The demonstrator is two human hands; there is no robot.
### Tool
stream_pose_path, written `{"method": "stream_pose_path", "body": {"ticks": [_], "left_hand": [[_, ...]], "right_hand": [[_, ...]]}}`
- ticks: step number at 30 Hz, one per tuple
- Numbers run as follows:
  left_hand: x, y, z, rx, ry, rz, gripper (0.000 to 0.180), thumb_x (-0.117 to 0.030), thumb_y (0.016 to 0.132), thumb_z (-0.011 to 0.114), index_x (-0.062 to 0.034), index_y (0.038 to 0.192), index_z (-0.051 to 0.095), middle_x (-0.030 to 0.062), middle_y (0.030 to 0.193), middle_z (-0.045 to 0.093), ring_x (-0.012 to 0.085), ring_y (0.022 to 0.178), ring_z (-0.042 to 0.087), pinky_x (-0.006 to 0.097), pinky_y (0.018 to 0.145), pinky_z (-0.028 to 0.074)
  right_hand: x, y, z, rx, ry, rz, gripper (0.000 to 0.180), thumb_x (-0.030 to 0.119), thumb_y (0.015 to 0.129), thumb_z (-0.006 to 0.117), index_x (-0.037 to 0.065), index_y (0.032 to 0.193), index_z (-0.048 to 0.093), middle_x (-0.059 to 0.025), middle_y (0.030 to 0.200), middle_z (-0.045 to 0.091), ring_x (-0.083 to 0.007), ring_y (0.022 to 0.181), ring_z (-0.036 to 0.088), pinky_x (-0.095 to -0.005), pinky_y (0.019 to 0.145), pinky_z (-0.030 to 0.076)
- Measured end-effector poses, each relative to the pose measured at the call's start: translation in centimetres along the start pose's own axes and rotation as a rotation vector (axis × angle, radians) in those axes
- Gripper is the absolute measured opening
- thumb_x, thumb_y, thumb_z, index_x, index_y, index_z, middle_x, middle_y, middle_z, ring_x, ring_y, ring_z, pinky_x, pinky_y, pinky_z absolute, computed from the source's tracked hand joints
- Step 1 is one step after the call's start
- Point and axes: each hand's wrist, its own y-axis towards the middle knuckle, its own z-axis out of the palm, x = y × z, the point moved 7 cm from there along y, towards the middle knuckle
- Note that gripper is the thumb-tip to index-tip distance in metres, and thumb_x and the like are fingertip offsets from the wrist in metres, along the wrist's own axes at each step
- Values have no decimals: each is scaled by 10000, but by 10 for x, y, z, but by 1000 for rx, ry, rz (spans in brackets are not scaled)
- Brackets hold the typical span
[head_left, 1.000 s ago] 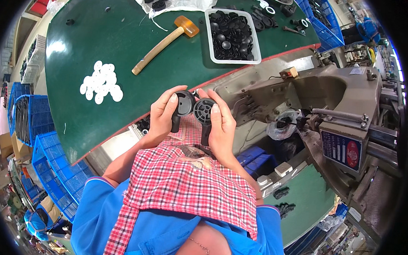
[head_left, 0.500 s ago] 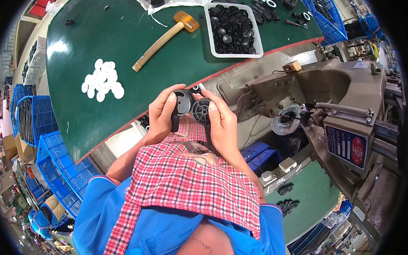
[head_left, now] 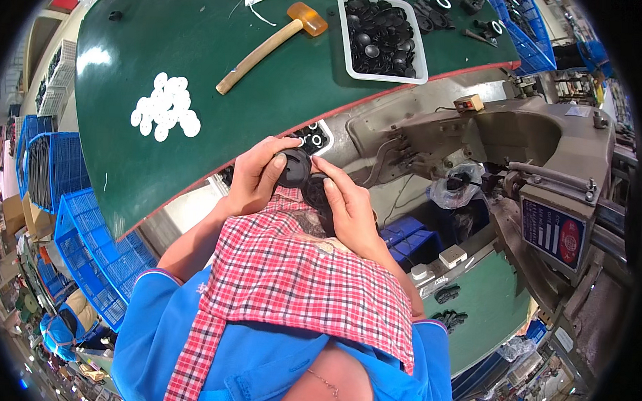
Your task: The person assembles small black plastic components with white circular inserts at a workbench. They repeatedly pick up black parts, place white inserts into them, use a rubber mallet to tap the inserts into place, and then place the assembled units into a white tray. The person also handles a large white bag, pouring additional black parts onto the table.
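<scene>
In front of my apron, my left hand (head_left: 257,175) is closed around a round black plastic part (head_left: 294,168), its thumb on the face. Close on its right, my right hand (head_left: 347,207) grips a second round black part (head_left: 314,191), darker and seen at a slant. The two parts sit side by side and seem to touch; my fingers hide their outer edges. Just beyond my hands, below the bench edge, a white tray (head_left: 328,138) holds black pieces and white rings.
On the green bench (head_left: 164,39) lie a mallet (head_left: 262,55) with an amber head, a pile of white discs (head_left: 170,107) and a white bin (head_left: 422,71) of black caps. A heavy grey machine (head_left: 549,152) stands at right. Blue crates (head_left: 96,253) are at left.
Both black parts have tilted, so their faces show less and look darker. My view has shifted slightly, uncovering more of the white tray beyond my hands.
</scene>
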Motion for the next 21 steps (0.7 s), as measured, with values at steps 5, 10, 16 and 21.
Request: {"method": "stream_pose_path", "body": {"ticks": [5,10,16,21], "left_hand": [[-1,-12,-1,26,36,19,263,-116,990,482,11,1188,601,154,979,644,284,883,643,342,796,496],[0,-23,-1,71,85,16,249,-114,995,483,0,1187,596,150,971,624,289,865,637,352,785,500],[-8,-21,-5,187,146,157,255,-90,975,504,-9,1206,575,154,941,593,309,821,621,378,728,509],[22,-36,1,208,-150,-26,300,-97,922,575,15,1200,574,168,984,603,329,882,628,364,766,522]], "right_hand": [[-2,-10,10,142,194,286,364,101,1011,473,47,1370,498,-199,1200,639,-320,1065,656,-376,890,506],[1,-10,14,152,-87,-63,388,101,997,476,31,1379,474,-254,1095,640,-402,916,668,-443,784,519],[-3,-13,22,272,-154,-49,467,125,971,512,41,1420,412,-285,917,635,-459,802,640,-492,699,491],[6,-16,25,299,-173,-128,506,124,962,530,59,1441,380,-285,909,638,-460,757,641,-492,644,495]]}}
